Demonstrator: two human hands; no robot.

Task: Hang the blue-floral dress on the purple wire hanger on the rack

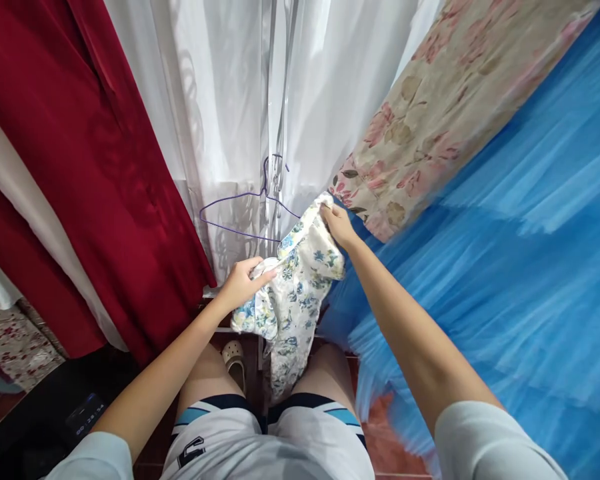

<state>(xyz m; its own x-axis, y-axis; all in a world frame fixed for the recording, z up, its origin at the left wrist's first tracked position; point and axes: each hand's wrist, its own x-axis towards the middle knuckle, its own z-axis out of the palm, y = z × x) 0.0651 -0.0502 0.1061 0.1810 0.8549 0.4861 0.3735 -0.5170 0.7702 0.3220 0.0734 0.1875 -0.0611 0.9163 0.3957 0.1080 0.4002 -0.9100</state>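
A white garment with blue and yellow flowers [300, 287] hangs between my hands, its lower part reaching down over my legs. My left hand [247, 283] grips it near the neckline on the left. At the upper right shoulder, my right hand [337, 223] is closed on the cloth. Behind the garment a purple hanger [230, 198] hangs by its hook in front of white fabric. The hanger's right end passes behind the garment, so I cannot tell whether it is inside.
White curtain-like cloth [220, 87] hangs ahead. Dark red fabric [95, 167] is on the left. To the right are a beige floral cloth [400, 140] and blue tulle [480, 267]. A phone with a timer [86, 415] lies on a black surface at lower left.
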